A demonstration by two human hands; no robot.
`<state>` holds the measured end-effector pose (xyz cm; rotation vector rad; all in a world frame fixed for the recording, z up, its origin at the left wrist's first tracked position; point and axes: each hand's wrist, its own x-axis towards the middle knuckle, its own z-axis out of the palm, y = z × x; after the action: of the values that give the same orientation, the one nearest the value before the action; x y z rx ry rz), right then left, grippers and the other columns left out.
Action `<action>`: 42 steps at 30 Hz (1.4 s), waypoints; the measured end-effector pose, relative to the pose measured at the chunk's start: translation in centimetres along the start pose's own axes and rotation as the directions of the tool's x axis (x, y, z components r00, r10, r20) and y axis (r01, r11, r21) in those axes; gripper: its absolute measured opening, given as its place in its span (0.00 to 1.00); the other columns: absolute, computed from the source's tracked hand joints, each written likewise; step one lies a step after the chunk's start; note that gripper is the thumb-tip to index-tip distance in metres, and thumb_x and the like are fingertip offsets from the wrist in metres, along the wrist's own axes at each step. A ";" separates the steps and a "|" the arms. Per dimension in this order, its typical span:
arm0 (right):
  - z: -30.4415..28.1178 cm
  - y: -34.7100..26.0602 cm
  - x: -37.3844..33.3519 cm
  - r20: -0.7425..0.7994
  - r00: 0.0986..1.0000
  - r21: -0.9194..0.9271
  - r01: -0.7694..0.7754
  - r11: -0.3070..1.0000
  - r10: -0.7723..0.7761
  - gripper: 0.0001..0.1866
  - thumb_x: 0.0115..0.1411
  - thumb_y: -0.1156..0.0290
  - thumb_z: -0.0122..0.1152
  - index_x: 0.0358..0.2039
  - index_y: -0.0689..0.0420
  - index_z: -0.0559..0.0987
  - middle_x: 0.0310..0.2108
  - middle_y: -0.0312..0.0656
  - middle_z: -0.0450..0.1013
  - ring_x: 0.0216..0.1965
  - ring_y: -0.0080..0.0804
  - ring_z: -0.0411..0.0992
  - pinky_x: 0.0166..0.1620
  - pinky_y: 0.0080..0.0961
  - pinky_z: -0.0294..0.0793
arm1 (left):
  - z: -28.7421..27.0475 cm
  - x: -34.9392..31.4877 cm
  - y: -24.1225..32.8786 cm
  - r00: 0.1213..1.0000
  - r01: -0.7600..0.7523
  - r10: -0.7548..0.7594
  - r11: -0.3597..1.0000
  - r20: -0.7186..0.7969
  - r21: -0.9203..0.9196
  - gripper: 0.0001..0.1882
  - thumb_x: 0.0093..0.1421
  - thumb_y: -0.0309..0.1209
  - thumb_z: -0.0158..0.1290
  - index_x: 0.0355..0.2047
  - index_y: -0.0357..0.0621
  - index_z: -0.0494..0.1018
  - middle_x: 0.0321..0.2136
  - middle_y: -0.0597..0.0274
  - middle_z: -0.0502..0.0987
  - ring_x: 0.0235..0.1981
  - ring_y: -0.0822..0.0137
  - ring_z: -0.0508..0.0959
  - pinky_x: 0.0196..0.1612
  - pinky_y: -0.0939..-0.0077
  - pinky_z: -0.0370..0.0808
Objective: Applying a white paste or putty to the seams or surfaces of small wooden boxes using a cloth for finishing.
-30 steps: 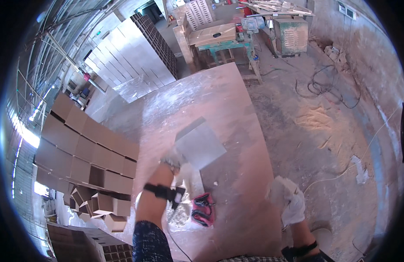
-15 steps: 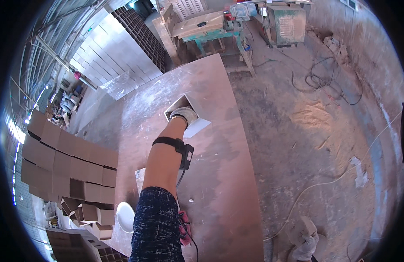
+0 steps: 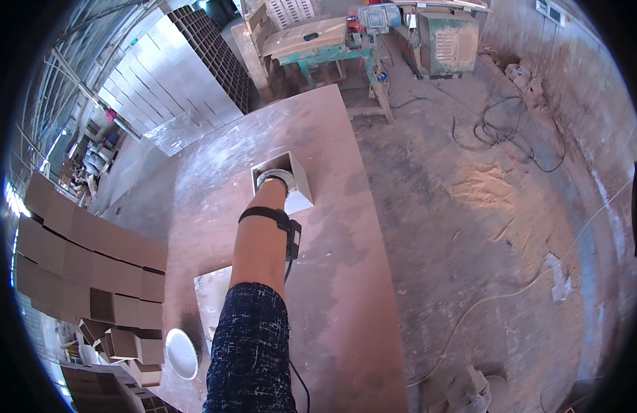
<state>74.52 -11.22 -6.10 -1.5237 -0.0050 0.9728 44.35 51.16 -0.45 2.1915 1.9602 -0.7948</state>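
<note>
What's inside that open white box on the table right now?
The left hand, gloved, reaches into the open white box on the table. The fingers are hidden by the box wall, so any contents and the grip cannot be seen.

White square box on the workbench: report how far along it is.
Done: the white square open-ended box stands formed on the brown workbench, and rows of similar brown boxes are stacked on the left. In hand: the gloved left hand is at its open end; the grip is unclear. Left: apparently one flat pale sheet, lying unfolded.
</note>
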 end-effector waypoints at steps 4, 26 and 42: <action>0.8 0.1 -0.3 -0.005 1.000 -0.029 0.003 1.000 -0.003 0.29 0.50 0.71 0.55 0.55 0.65 0.71 0.50 0.47 0.73 0.48 0.40 0.74 0.52 0.35 0.74 | 1.0 1.6 -2.7 0.999 -0.002 0.001 0.999 0.041 0.038 0.25 0.63 0.46 0.39 0.55 0.54 0.73 0.60 0.57 0.68 0.61 0.57 0.68 0.62 0.56 0.64; 2.7 3.7 -13.2 -0.254 0.936 -0.240 0.184 0.953 -0.244 0.28 0.51 0.71 0.55 0.55 0.65 0.71 0.49 0.47 0.73 0.48 0.40 0.74 0.52 0.34 0.75 | -0.2 -2.9 -9.5 0.736 -0.508 0.472 0.859 -0.486 0.065 0.20 0.58 0.42 0.47 0.38 0.40 0.79 0.40 0.46 0.80 0.45 0.50 0.79 0.48 0.50 0.73; 4.7 4.4 -19.1 -0.278 0.915 -0.309 0.202 0.930 -0.291 0.27 0.52 0.71 0.56 0.54 0.65 0.71 0.49 0.47 0.73 0.48 0.40 0.74 0.52 0.34 0.75 | 4.4 -6.4 -8.7 0.624 -0.509 0.271 0.853 -0.733 -0.118 0.08 0.54 0.31 0.50 0.33 0.51 0.78 0.33 0.54 0.81 0.39 0.54 0.81 0.44 0.59 0.74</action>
<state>57.38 -18.46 1.50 -1.8727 -0.1048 0.5265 34.44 45.08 0.85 2.7747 1.5062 0.4801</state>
